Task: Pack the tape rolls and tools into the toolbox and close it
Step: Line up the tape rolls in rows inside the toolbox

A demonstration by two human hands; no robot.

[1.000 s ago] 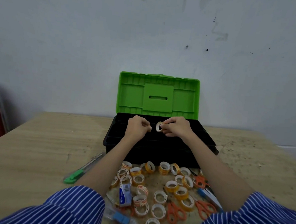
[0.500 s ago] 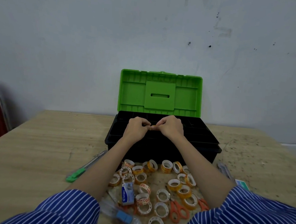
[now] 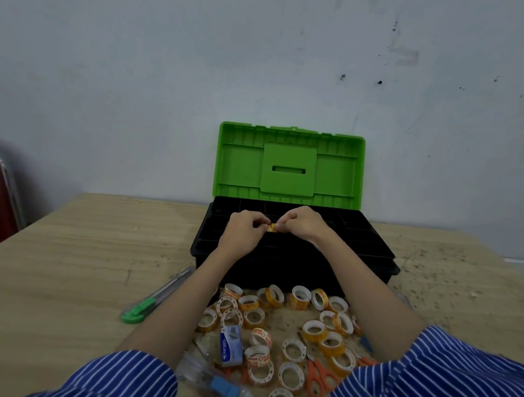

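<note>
From the head camera, the one small tape roll (image 3: 271,227) in play is up over the middle of the black toolbox (image 3: 293,262), held between both hands. It could slip out, because only the fingertips have it and it is tiny and round. If it drops crooked, it may land on a wall between two little boxes inside the tray and sit tilted, or roll to the wrong spot. I think the lid (image 3: 289,163) would not shut flat if a roll stuck up like that. The lid stands straight up at the back now, so a bump from an arm could tip it down on the hands.

There is more to spill too. A big pile of tape rolls (image 3: 279,329) lies on the desk (image 3: 64,262) just in front of the toolbox, right between the two arms. A sleeve could sweep some away. Orange scissors (image 3: 319,380) lie in the pile, and a green knife (image 3: 154,299) lies off to the left.

The grip: the left hand (image 3: 246,233) has its fingers curled in and pinches the left side of the roll. The right hand (image 3: 302,224) is curled the same way and pinches the right side. The fingertips of the two hands nearly meet.
</note>
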